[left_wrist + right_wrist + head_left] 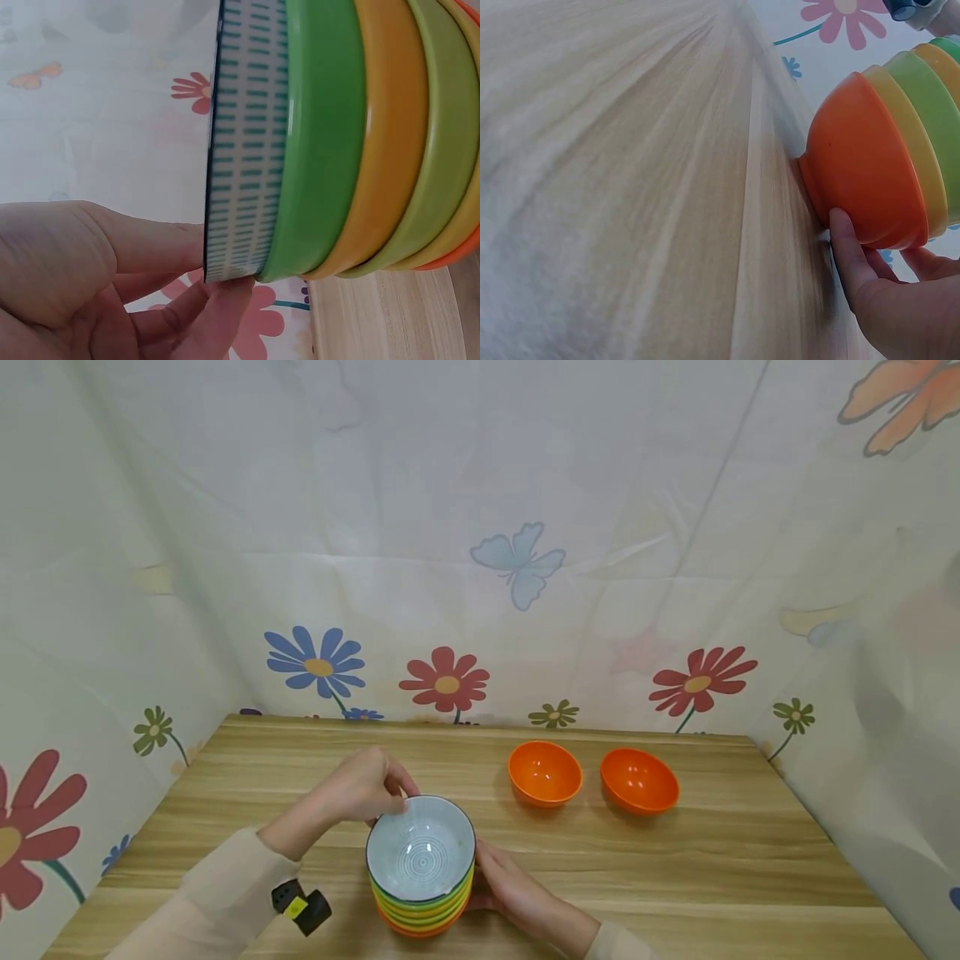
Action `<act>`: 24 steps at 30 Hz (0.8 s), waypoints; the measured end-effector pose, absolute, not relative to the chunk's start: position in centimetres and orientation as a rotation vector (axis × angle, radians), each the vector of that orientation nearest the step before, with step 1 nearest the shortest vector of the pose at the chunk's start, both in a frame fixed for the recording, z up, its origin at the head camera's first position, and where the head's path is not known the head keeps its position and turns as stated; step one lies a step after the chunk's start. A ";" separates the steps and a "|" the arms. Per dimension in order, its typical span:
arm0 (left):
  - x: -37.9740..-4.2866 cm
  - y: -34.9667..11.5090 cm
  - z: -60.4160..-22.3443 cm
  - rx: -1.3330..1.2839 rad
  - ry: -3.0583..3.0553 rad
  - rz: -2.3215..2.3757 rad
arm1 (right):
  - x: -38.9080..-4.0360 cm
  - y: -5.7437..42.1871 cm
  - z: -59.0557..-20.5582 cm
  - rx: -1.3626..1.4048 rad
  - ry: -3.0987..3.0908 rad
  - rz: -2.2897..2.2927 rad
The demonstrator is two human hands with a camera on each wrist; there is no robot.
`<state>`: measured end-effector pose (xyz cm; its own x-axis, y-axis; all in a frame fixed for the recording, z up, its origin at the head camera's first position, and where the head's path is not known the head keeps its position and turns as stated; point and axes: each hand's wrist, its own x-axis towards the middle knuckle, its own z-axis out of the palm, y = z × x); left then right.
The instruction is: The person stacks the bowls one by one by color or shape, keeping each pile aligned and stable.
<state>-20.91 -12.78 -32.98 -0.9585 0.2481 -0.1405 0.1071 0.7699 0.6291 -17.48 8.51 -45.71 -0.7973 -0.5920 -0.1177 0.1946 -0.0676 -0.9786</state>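
A stack of nested bowls (422,917) stands near the front of the table: orange at the bottom, then yellow and green ones. On top sits a pale bowl (423,852) with a dark rim and, in the left wrist view, teal dashes outside (246,142). My left hand (367,789) pinches its rim at the far left, thumb and fingers on either side. My right hand (517,889) holds the right side of the stack low down, its fingertips against the orange bottom bowl (862,165). Part of the right fingers is hidden behind the stack in the head view.
Two orange bowls stand apart from the stack, one (545,774) at the back middle and another (640,782) to its right. A flower-printed cloth (517,652) hangs behind and beside the wooden table (712,877). A small black device (300,906) is at the left sleeve.
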 end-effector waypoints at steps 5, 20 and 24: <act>-20.8 -12.8 -33.0 0.297 2.764 0.943 | -17.5 8.5 -45.6 -0.425 1.683 -1.911; -20.2 -14.7 -34.9 0.302 2.752 1.215 | -17.4 8.6 -45.2 -0.428 1.676 -1.899; -19.9 -15.2 -36.1 0.242 2.708 1.365 | -17.4 8.7 -45.3 -0.430 1.683 -1.898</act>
